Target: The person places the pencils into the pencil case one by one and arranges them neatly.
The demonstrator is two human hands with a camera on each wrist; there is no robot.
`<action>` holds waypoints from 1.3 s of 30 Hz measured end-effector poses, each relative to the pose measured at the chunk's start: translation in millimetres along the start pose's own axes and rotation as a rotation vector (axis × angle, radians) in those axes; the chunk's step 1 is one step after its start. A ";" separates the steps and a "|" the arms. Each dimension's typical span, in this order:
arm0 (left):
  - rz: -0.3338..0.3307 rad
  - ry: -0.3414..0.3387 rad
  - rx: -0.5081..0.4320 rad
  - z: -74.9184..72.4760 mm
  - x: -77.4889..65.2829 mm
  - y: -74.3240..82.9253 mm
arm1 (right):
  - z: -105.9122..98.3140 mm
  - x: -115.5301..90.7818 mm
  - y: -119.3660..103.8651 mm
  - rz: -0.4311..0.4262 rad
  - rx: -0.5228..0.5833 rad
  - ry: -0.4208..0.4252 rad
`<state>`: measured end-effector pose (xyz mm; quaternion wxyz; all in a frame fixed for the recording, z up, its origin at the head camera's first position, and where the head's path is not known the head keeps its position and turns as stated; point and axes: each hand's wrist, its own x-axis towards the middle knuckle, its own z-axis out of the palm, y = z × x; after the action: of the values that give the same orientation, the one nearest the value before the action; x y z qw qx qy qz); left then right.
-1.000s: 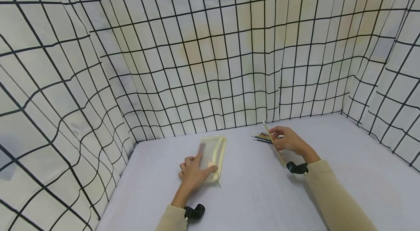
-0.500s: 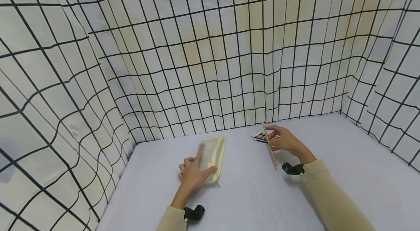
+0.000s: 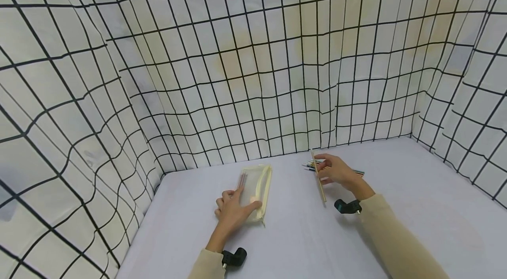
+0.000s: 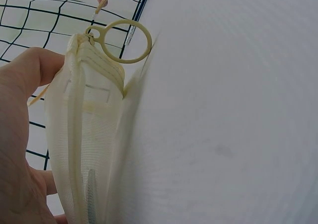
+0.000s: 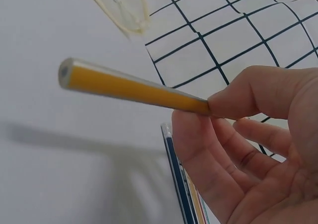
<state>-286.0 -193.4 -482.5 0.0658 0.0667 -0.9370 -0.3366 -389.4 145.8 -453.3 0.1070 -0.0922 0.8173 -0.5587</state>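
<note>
A cream mesh pencil case (image 3: pixel 255 180) with a zip lies on the table, and several thin pencils (image 3: pixel 242 178) show through its left side. My left hand (image 3: pixel 233 213) grips its near end, thumb by the zip and fingers at the opposite side. The left wrist view shows a round ring pull (image 4: pixel 126 62) on the zip. Between thumb and fingertips, my right hand (image 3: pixel 337 171) pinches a yellow pencil (image 5: pixel 134 91) held raised and slanting above the table. Partly hidden behind that hand lies a bunch of coloured pencils (image 3: pixel 358 173).
White cloth covers the table (image 3: pixel 293 230). A white curtain with black grid lines (image 3: pixel 253 94) rises along its back and sides. Each wrist carries a small black camera, one on the left (image 3: pixel 235 257) and one on the right (image 3: pixel 347 207).
My right hand has moved left with the yellow pencil, uncovering the right end of the bunch behind it. The left hand and pencil case have stayed in place.
</note>
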 end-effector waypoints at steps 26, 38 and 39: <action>-0.004 0.003 -0.001 0.0 0.6 -0.4 | 49.4 -0.7 -12.0 0.026 0.129 0.023; -0.007 0.002 -0.002 0.2 -0.1 0.5 | 69.8 -4.0 -17.6 0.047 0.146 0.015; -0.006 0.002 -0.001 0.3 0.1 0.5 | 72.1 -4.0 -18.1 0.054 0.144 0.019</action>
<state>-286.2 -192.8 -482.5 0.0659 0.0701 -0.9365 -0.3372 -364.9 76.0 -461.6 0.1205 -0.0571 0.7782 -0.6138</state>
